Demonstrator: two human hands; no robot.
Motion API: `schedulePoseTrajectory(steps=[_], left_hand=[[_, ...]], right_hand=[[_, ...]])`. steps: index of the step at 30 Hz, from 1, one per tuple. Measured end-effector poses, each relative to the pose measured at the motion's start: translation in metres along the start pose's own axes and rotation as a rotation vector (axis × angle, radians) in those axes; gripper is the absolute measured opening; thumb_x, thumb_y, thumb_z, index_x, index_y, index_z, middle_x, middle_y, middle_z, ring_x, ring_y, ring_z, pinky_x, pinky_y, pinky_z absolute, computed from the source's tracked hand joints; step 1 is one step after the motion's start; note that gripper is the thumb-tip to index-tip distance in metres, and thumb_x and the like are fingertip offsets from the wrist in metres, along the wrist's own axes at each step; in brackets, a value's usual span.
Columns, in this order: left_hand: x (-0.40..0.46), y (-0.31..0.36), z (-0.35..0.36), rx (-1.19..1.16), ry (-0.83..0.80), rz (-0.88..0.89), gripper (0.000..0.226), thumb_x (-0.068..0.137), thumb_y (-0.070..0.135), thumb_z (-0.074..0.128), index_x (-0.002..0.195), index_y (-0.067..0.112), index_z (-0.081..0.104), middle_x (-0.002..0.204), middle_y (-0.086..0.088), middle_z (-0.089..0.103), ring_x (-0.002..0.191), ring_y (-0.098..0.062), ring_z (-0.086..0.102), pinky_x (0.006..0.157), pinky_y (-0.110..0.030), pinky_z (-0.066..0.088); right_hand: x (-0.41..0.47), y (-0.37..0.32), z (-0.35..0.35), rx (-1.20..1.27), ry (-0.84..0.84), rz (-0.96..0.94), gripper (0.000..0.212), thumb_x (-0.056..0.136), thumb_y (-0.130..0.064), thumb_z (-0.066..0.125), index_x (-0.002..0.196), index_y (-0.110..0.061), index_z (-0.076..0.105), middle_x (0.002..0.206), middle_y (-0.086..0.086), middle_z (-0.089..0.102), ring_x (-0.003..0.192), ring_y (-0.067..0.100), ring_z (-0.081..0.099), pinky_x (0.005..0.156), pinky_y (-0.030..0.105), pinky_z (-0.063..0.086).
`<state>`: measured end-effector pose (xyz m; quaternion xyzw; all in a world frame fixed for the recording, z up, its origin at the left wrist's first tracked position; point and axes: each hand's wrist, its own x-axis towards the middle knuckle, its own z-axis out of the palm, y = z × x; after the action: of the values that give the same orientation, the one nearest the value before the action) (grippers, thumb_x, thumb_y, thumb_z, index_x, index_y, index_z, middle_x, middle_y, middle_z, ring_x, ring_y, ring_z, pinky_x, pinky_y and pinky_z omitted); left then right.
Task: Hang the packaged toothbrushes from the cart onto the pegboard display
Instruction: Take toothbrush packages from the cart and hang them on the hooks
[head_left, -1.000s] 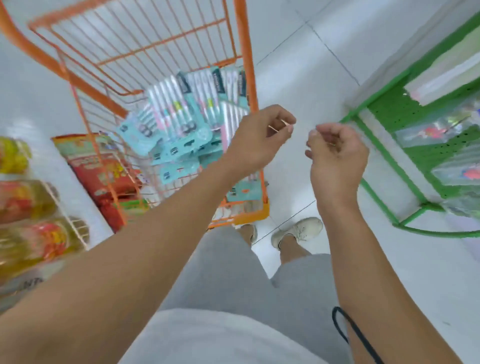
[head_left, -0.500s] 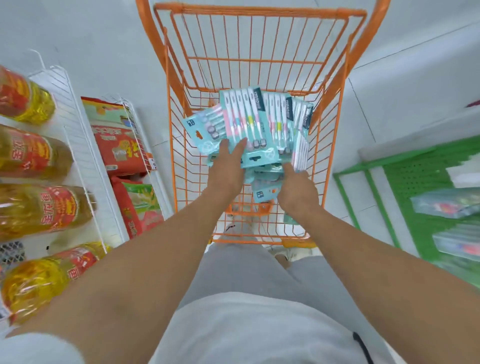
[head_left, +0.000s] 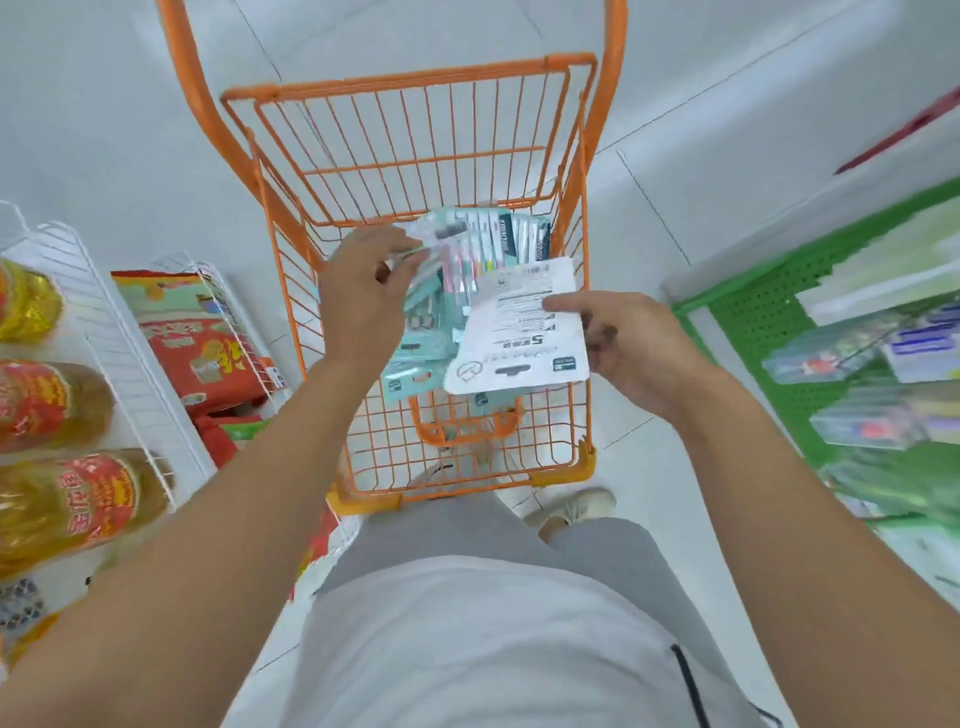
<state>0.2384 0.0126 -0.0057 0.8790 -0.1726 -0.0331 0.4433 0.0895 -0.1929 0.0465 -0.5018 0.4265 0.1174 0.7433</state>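
The right hand (head_left: 631, 348) pinched one toothbrush pack (head_left: 519, 327) by its right edge, thumb on top, the white printed back of the card facing up and its hang slot toward the person. The left hand (head_left: 363, 306) was down among the pile of toothbrush packs (head_left: 467, 249), its fingers curled around the near end of another pack, though blur made the exact grip hard to read. The likeliest trouble was that the held pack, gripped only at one edge, might twist or slip as it was carried across to the green pegboard (head_left: 753, 317) beyond the right hand; it also faced backwards, so it would probably need turning before hanging, and a hasty flip with so slight a hold could drop it. Under the left hand, the packs lay overlapping and loosely fanned, so pulling one could drag its neighbours along or tip them against the wire side. The orange cart (head_left: 415, 88) held the pile in its basket, directly beneath both hands. To the outside of the left hand, a white wire rack (head_left: 104, 322) held bottles of yellow oil (head_left: 52, 405) and red snack bags (head_left: 202, 348). On the pegboard, a few blurred packaged goods (head_left: 862, 431) already hung.
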Motion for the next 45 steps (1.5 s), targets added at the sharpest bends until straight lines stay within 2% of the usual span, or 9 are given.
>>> schedulePoseTrajectory(steps=[6, 10, 13, 16, 21, 29, 33, 39, 45], left_hand=[[0.026, 0.077, -0.047, -0.177, -0.021, -0.096, 0.013, 0.087, 0.039, 0.073, 0.081, 0.027, 0.074, 0.068, 0.007, 0.067, 0.062, -0.001, 0.052, 0.062, -0.030, 0.045], [0.023, 0.119, -0.051, -0.621, -0.100, -0.410, 0.017, 0.094, 0.032, 0.068, 0.092, 0.015, 0.067, 0.091, -0.010, 0.074, 0.083, -0.023, 0.071, 0.076, -0.043, 0.057], [0.009, 0.144, -0.039, -0.887, -0.254, -0.646, 0.026, 0.101, 0.028, 0.059, 0.119, 0.010, 0.063, 0.111, -0.011, 0.075, 0.102, -0.029, 0.072, 0.086, -0.049, 0.060], [-0.009, 0.166, -0.020, -0.942, -0.354, -0.723, 0.036, 0.103, 0.029, 0.053, 0.131, 0.007, 0.059, 0.118, -0.014, 0.072, 0.108, -0.031, 0.070, 0.089, -0.051, 0.057], [-0.030, 0.206, 0.019, -0.937, -0.452, -0.736, 0.036, 0.104, 0.031, 0.053, 0.133, 0.009, 0.057, 0.114, -0.008, 0.075, 0.103, -0.027, 0.072, 0.093, -0.052, 0.056], [-0.055, 0.263, 0.045, -1.016, -0.792, -0.646, 0.046, 0.093, 0.043, 0.062, 0.121, 0.007, 0.068, 0.117, -0.020, 0.069, 0.099, -0.030, 0.070, 0.086, -0.041, 0.060], [-0.061, 0.274, 0.053, -1.171, -0.830, -0.607, 0.026, 0.098, 0.019, 0.053, 0.113, 0.000, 0.062, 0.096, -0.012, 0.068, 0.088, -0.018, 0.068, 0.074, -0.026, 0.058], [-0.053, 0.263, 0.060, -0.571, -0.826, -0.326, 0.056, 0.089, 0.023, 0.076, 0.138, 0.027, 0.049, 0.119, 0.002, 0.067, 0.104, -0.014, 0.069, 0.085, -0.033, 0.057], [-0.037, 0.240, 0.063, -0.339, -0.767, -0.268, 0.072, 0.053, 0.057, 0.094, 0.110, 0.024, 0.065, 0.107, 0.004, 0.075, 0.098, -0.019, 0.073, 0.086, -0.042, 0.059]], right_hand=[[-0.033, -0.005, -0.002, -0.285, 0.072, -0.417, 0.048, 0.074, 0.011, 0.080, 0.117, -0.010, 0.073, 0.097, 0.012, 0.076, 0.086, 0.013, 0.071, 0.085, 0.034, 0.061], [-0.063, -0.025, -0.019, -0.218, 0.325, -0.585, 0.008, 0.083, -0.028, 0.082, 0.082, -0.020, 0.079, 0.060, 0.018, 0.061, 0.054, 0.021, 0.051, 0.058, 0.036, 0.048], [-0.084, -0.031, -0.042, -0.153, 0.524, -0.654, 0.058, 0.086, -0.036, 0.079, 0.061, 0.007, 0.050, 0.053, 0.028, 0.033, 0.047, 0.021, 0.031, 0.050, 0.027, 0.034], [-0.107, -0.035, -0.060, -0.163, 0.588, -0.673, 0.060, 0.086, -0.027, 0.080, 0.053, -0.013, 0.033, 0.054, 0.000, 0.021, 0.053, 0.017, 0.021, 0.054, 0.027, 0.022], [-0.128, -0.021, -0.063, -0.254, 0.574, -0.743, 0.012, 0.098, -0.019, 0.065, 0.089, -0.013, 0.059, 0.081, -0.016, 0.063, 0.071, 0.002, 0.057, 0.064, 0.018, 0.041], [-0.129, -0.002, -0.047, -0.127, 0.473, -0.718, 0.029, 0.104, -0.025, 0.054, 0.132, -0.019, 0.054, 0.110, -0.004, 0.072, 0.098, 0.009, 0.068, 0.085, 0.027, 0.054], [-0.133, -0.008, -0.057, 0.073, 0.475, -0.666, 0.021, 0.105, -0.026, 0.050, 0.117, -0.021, 0.067, 0.106, 0.007, 0.074, 0.102, 0.020, 0.070, 0.093, 0.045, 0.055], [-0.141, -0.008, -0.073, 0.431, 0.296, -0.536, 0.028, 0.106, -0.033, 0.048, 0.117, -0.018, 0.069, 0.116, 0.013, 0.074, 0.106, 0.032, 0.071, 0.097, 0.055, 0.054], [-0.133, 0.009, -0.086, 0.466, 0.293, -0.469, 0.030, 0.105, -0.019, 0.050, 0.129, -0.006, 0.062, 0.121, 0.017, 0.071, 0.107, 0.035, 0.069, 0.091, 0.054, 0.057]])
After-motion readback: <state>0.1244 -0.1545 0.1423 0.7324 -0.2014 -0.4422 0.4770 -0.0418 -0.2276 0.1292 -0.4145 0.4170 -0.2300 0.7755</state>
